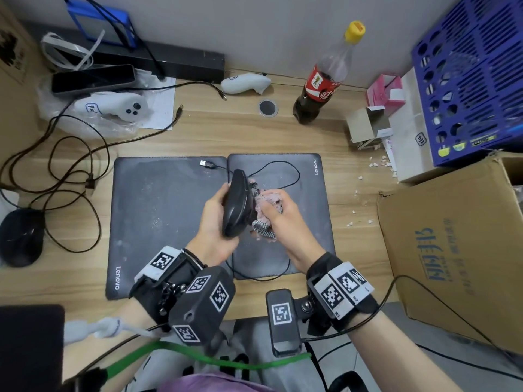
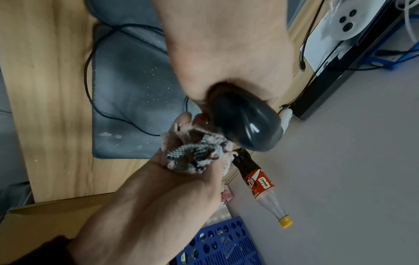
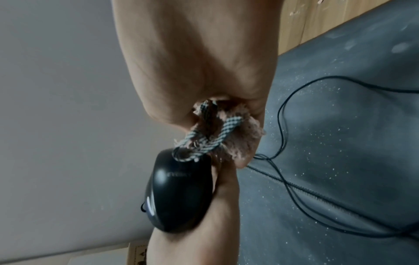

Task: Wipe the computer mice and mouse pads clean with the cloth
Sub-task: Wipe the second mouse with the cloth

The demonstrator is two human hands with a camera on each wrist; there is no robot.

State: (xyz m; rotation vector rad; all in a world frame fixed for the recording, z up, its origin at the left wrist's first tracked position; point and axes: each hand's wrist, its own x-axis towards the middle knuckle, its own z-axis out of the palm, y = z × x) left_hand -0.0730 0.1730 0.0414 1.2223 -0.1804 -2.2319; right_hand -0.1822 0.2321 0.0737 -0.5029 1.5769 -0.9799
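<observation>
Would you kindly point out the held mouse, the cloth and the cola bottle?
held mouse (image 1: pixel 236 205): head view, middle of its black shell.
cloth (image 2: pixel 192 152): left wrist view, bunched checked folds.
cola bottle (image 1: pixel 319 89): head view, red label.

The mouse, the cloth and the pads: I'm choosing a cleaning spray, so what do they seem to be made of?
Mouse: looks like hard black plastic, semi-gloss, since light glints off its shell.
Cloth: soft pinkish fuzzy textile with a checked woven edging and frayed fibres, possibly microfibre.
Mouse pads: dark grey and matte, likely fabric-topped; pale specks sit on the surface and there is no shine.
</observation>
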